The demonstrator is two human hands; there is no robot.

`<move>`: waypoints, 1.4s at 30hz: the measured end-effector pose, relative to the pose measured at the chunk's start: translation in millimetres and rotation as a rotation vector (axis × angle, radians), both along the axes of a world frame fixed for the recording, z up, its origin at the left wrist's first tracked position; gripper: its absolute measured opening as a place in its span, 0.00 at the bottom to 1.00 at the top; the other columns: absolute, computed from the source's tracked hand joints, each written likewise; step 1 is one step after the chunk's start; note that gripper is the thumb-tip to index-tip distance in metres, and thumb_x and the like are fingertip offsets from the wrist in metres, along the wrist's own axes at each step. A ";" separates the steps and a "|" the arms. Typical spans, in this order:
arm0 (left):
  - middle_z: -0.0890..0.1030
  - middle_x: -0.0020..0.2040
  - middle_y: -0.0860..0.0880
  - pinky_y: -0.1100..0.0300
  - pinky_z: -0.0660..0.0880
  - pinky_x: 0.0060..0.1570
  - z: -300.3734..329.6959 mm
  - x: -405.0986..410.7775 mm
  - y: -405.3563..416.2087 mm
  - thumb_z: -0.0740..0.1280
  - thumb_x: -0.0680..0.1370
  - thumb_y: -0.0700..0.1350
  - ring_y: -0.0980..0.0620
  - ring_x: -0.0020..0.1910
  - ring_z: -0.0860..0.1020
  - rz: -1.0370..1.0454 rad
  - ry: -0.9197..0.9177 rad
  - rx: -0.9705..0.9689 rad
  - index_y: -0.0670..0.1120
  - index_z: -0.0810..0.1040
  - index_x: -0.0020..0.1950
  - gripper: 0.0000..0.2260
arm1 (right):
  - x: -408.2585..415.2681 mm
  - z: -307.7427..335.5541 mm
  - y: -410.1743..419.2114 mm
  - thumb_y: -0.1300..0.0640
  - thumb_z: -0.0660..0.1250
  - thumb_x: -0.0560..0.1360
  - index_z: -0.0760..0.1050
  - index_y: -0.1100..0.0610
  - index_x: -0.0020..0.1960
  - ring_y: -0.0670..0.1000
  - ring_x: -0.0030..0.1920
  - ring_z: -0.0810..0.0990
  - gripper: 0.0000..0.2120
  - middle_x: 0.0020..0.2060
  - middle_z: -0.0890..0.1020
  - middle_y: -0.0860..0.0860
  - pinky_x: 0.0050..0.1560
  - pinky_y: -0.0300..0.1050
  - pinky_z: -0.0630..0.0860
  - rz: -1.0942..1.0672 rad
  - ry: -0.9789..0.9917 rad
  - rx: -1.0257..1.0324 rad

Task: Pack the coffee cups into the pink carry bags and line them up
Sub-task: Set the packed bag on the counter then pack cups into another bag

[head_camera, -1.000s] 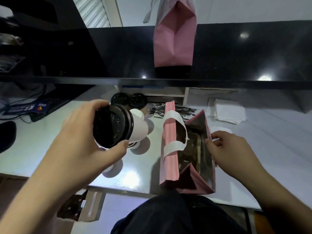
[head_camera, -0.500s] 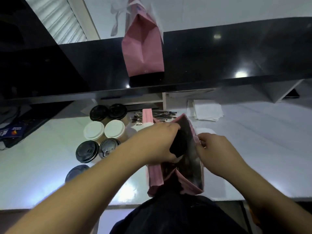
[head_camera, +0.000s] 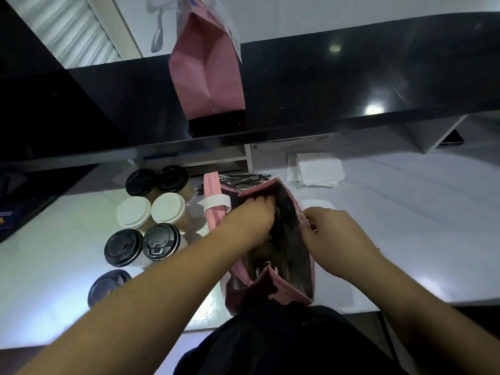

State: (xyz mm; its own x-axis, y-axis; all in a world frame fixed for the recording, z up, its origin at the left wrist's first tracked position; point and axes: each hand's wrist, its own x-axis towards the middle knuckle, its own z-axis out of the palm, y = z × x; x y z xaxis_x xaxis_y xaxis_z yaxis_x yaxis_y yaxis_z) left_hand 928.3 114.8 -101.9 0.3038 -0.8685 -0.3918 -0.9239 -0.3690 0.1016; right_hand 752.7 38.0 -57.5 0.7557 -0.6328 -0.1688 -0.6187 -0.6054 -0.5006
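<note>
Bag (head_camera: 216, 220) mouth held wide: right hand (head_camera: 335, 239) pinches rim. Left hand (head_camera: 251, 220) reaches inside to seat cup; finger state indeterminate. Spare cups (head_camera: 151, 212) grouped alongside.

We see an open pink carry bag (head_camera: 270, 282) standing on the white tabletop (head_camera: 405, 226), its inside too dark to read. Left of it cluster lidded coffee cups (head_camera: 151, 212), black and white. Another pink bag (head_camera: 208, 66) stands upright on the black shelf (head_camera: 351, 77).
</note>
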 end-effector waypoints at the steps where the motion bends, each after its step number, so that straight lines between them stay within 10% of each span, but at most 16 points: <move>1: 0.72 0.73 0.39 0.44 0.71 0.71 -1.8 -0.3 -0.1 0.74 0.78 0.47 0.38 0.70 0.72 0.014 0.005 0.020 0.41 0.61 0.80 0.36 | 0.4 0.2 0.1 0.52 0.58 0.84 0.72 0.56 0.37 0.49 0.31 0.73 0.18 0.31 0.76 0.51 0.28 0.43 0.61 0.003 -0.001 -0.001; 17: 0.76 0.67 0.40 0.45 0.76 0.63 3.2 0.8 -10.8 0.74 0.78 0.49 0.39 0.62 0.77 0.092 0.084 0.161 0.43 0.64 0.76 0.32 | 4.9 -0.4 7.8 0.54 0.59 0.82 0.72 0.54 0.38 0.49 0.29 0.72 0.15 0.29 0.75 0.50 0.28 0.42 0.61 0.013 -0.002 0.013; 23: 0.82 0.54 0.48 0.56 0.76 0.45 63.1 1.0 8.8 0.67 0.81 0.49 0.50 0.49 0.80 0.000 0.111 -0.216 0.48 0.81 0.60 0.10 | 8.5 -3.0 11.5 0.49 0.57 0.84 0.71 0.54 0.36 0.50 0.30 0.74 0.19 0.29 0.76 0.49 0.28 0.44 0.61 -0.003 -0.080 -0.002; 29: 0.77 0.51 0.62 0.70 0.70 0.45 84.1 33.1 85.9 0.69 0.80 0.49 0.64 0.50 0.76 0.387 0.107 -0.835 0.56 0.78 0.62 0.11 | 12.2 -1.8 18.9 0.49 0.58 0.84 0.70 0.52 0.35 0.49 0.30 0.74 0.19 0.28 0.76 0.48 0.28 0.44 0.62 -0.010 -0.116 0.032; 42: 0.74 0.69 0.44 0.43 0.76 0.58 -5.3 66.5 276.1 0.73 0.73 0.58 0.37 0.66 0.73 1.018 -0.127 -0.099 0.47 0.72 0.73 0.31 | 28.1 3.9 23.7 0.54 0.63 0.78 0.73 0.57 0.31 0.52 0.27 0.77 0.17 0.23 0.78 0.51 0.28 0.48 0.70 0.042 -0.013 0.021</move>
State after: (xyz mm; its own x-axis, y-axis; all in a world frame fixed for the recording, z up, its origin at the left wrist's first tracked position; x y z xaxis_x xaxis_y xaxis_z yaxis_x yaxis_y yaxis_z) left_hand 994.8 390.9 -107.2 0.9478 -0.2028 -0.2462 -0.1841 -0.9781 0.0971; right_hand 780.8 61.6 -53.6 0.7836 -0.5972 -0.1712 -0.5864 -0.6201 -0.5212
